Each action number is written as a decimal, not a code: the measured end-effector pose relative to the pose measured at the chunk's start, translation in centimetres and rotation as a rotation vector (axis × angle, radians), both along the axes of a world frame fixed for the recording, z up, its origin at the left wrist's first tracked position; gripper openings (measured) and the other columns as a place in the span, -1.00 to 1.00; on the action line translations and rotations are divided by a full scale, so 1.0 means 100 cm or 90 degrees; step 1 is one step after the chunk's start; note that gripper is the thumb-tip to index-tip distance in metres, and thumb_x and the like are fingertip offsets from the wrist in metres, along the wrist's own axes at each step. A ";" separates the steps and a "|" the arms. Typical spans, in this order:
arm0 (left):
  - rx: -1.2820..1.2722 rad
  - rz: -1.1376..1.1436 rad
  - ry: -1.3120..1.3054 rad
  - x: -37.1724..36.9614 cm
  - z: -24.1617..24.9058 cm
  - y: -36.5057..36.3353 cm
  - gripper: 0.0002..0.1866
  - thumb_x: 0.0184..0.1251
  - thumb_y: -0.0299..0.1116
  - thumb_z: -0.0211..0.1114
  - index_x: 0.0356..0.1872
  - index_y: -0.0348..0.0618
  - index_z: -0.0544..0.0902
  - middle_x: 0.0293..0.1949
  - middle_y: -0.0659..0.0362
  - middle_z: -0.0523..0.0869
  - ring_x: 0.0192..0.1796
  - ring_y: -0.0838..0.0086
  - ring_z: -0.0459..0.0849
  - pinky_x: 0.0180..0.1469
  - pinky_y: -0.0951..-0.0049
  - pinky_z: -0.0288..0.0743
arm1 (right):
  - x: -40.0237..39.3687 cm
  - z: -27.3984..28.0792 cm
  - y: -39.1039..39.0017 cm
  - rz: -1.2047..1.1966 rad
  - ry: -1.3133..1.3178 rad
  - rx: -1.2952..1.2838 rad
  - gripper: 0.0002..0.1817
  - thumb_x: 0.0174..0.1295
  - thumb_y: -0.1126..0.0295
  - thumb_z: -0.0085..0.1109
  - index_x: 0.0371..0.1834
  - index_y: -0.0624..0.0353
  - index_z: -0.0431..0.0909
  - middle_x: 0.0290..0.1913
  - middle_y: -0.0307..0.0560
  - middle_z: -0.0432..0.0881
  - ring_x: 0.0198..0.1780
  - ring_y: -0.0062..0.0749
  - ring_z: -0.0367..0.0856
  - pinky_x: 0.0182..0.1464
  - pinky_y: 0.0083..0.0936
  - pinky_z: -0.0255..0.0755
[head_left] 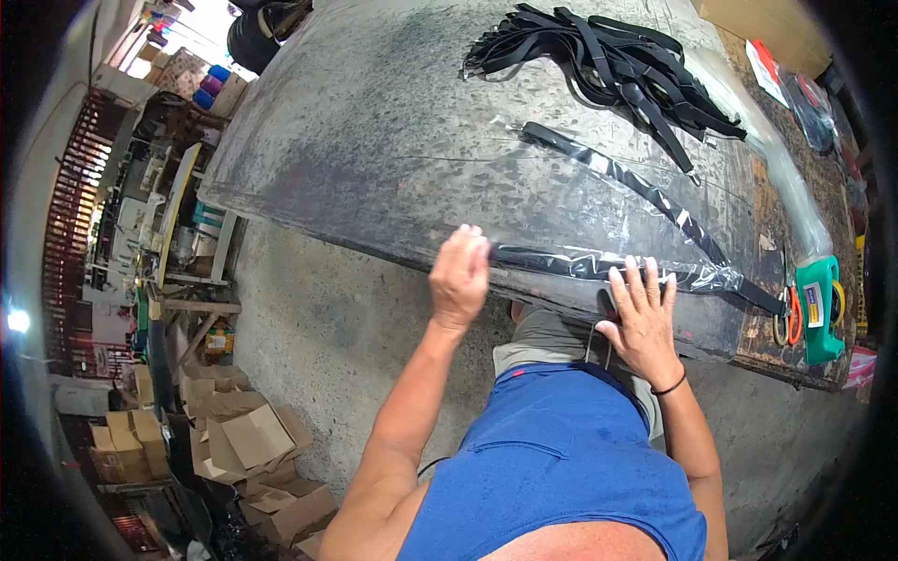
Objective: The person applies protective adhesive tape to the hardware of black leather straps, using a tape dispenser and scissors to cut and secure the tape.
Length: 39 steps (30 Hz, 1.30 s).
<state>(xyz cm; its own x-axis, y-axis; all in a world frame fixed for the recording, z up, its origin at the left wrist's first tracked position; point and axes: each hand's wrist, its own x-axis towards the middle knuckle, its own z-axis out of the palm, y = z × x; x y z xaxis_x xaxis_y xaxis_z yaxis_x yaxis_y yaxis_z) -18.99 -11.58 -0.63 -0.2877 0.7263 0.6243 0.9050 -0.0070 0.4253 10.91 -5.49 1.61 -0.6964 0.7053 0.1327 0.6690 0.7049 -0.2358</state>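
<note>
A long black strap in a clear plastic sleeve (599,265) lies along the near edge of the dark metal table (374,131). My left hand (460,276) rests curled on the sleeve's left end at the table edge. Further right, my right hand (643,313) presses flat, fingers spread, on the same sleeve. A second bagged black strap (617,176) runs diagonally across the table just beyond. A heap of loose black straps (608,56) lies at the far side.
A green tape dispenser (818,304) and orange-handled scissors (793,313) sit at the right end, beside a roll of clear plastic (790,187). Opened cardboard boxes (234,439) are piled on the concrete floor at lower left.
</note>
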 end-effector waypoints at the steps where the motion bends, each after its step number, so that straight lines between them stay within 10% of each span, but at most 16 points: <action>1: -0.026 -0.032 0.031 0.007 -0.003 0.000 -0.83 0.27 -0.49 0.29 -0.13 -0.24 0.67 -0.05 0.02 0.73 0.07 0.14 0.68 0.17 0.21 0.51 | -0.005 -0.001 -0.001 0.006 -0.008 -0.003 -0.12 0.06 0.04 0.35 0.47 0.03 0.21 0.52 0.01 0.11 0.55 0.08 -0.07 0.45 0.29 -0.27; 7: -0.159 -0.078 0.094 0.025 -0.023 -0.012 -0.66 0.27 -0.39 0.28 0.07 -0.23 0.62 0.14 -0.05 0.62 0.31 0.05 0.49 0.37 0.05 0.25 | -0.011 -0.003 -0.001 0.024 -0.043 -0.023 -0.14 0.03 0.06 0.38 0.43 0.03 0.26 0.50 -0.04 0.15 0.54 0.04 -0.02 0.44 0.29 -0.22; 11: -0.266 -0.136 0.123 0.027 -0.021 -0.015 -0.29 0.28 0.06 0.26 0.30 -0.27 0.43 0.35 -0.12 0.41 0.45 -0.02 0.26 0.45 -0.10 -0.01 | -0.011 -0.003 0.000 0.030 -0.045 -0.018 -0.12 0.01 0.06 0.39 0.43 0.02 0.25 0.49 -0.06 0.18 0.52 0.00 0.02 0.44 0.28 -0.20; 39: -0.366 -0.125 0.163 0.032 -0.013 -0.008 -0.16 0.33 0.26 0.06 0.40 -0.25 0.30 0.45 -0.10 0.24 0.52 -0.09 0.04 0.48 -0.16 -0.17 | -0.022 0.010 0.002 0.048 -0.031 -0.048 -0.10 -0.06 0.06 0.44 0.42 -0.01 0.29 0.46 0.03 0.20 0.51 0.07 0.03 0.41 0.35 -0.20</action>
<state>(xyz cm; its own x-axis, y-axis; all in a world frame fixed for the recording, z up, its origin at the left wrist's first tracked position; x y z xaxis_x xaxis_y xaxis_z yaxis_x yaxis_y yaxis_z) -15.75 -12.41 -1.93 -0.0096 0.9882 0.1530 0.9831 -0.0186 0.1819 8.68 -5.25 2.62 -0.7527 0.6568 0.0461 0.6261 0.7357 -0.2584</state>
